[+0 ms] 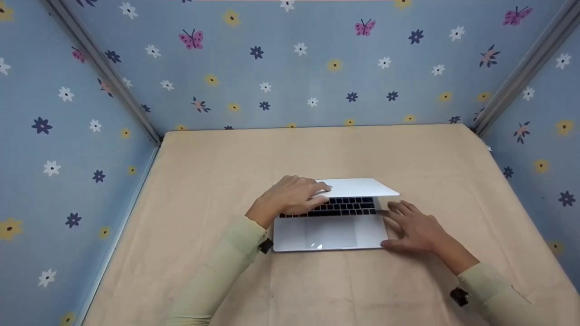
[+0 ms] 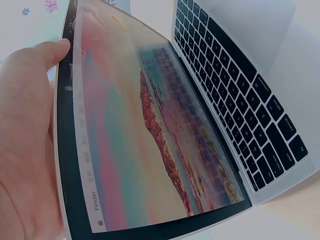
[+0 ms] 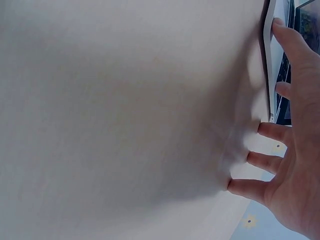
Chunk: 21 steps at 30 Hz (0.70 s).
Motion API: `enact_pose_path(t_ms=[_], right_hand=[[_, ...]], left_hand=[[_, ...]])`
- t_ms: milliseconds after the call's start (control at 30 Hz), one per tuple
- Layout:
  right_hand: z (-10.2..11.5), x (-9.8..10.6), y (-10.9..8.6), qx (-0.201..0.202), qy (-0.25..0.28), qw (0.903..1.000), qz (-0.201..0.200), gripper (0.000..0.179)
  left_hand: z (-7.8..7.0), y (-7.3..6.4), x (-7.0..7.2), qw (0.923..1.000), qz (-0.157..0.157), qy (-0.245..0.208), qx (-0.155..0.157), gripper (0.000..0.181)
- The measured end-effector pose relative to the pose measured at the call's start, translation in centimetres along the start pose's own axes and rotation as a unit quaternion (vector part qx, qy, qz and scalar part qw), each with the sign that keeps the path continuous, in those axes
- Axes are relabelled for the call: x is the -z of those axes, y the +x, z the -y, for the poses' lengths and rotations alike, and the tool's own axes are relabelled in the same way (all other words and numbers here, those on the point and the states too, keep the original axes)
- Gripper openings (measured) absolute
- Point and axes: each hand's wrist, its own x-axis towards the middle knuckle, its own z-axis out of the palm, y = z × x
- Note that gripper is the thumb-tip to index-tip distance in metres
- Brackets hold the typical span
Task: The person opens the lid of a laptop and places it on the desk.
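A silver laptop (image 1: 290, 235) lies on the table, its lid (image 1: 358, 186) tilted low over the black keyboard (image 1: 351, 208). My left hand (image 1: 292, 194) grips the lid's top edge, fingers over the back and thumb beneath. The left wrist view shows the lit screen (image 2: 120, 135) with a coastal picture, and that thumb (image 2: 55, 52) at its dark border. At the laptop's right side is my right hand (image 1: 417, 231), fingers spread. Its thumb and index finger touch the base (image 3: 268, 65), while the other fingertips (image 3: 240, 184) rest on the table.
A beige cloth (image 1: 217, 172) covers the table. Blue panels (image 1: 312, 68) with flowers and butterflies rise at the back and both sides, with grey metal posts (image 1: 104, 68) at the corners. Small black devices (image 1: 459, 296) sit at both wrists.
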Motion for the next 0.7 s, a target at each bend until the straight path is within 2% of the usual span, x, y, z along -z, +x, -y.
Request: enact_pose_path(t_ms=[500, 600, 700], right_hand=[[0.2, 0.19, -0.14, 0.006, 0.002, 0.9999, -0.01, 0.093], [0.18, 0.26, -0.13, 0.007, 0.004, 0.9999, -0.011, 0.093], [0.13, 0.23, -0.08, 0.008, 0.006, 0.9999, -0.011, 0.093]], left_hand=[[0.34, 0.1, -0.34, 0.9975, -0.047, 0.042, -0.032, 0.049], [0.31, 0.12, -0.34, 0.9942, -0.066, 0.069, -0.048, 0.044], [0.27, 0.11, -0.4, 0.9878, -0.093, 0.104, -0.068, 0.04]])
